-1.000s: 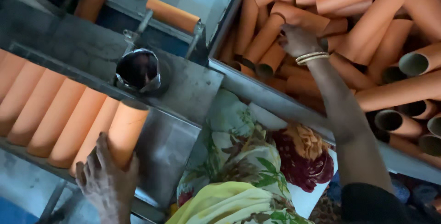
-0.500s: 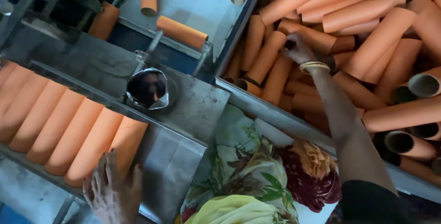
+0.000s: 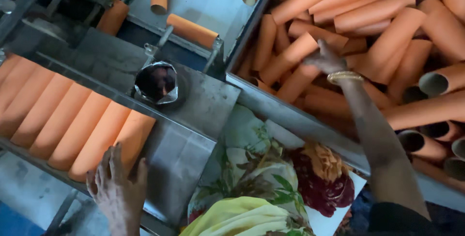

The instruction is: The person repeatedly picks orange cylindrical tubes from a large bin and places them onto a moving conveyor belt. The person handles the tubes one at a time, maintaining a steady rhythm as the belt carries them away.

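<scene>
Left hand (image 3: pixel 117 191) fingers spread, flat on near end of orange tube (image 3: pixel 127 139) in tray row. Right hand (image 3: pixel 325 59) closed around tube in bin (image 3: pixel 290 58), far right.

The orange tubes (image 3: pixel 97 134) beside the metal tray (image 3: pixel 193 115) look like matt cardboard, smooth and dull. The tray itself is grey metal, scuffed and a bit shiny. On the tray sits a small cup (image 3: pixel 157 83) with crinkled, shiny foil. Below the tray lies soft flowered cloth (image 3: pixel 252 168). A gold bangle (image 3: pixel 345 76) looks glossy.
</scene>
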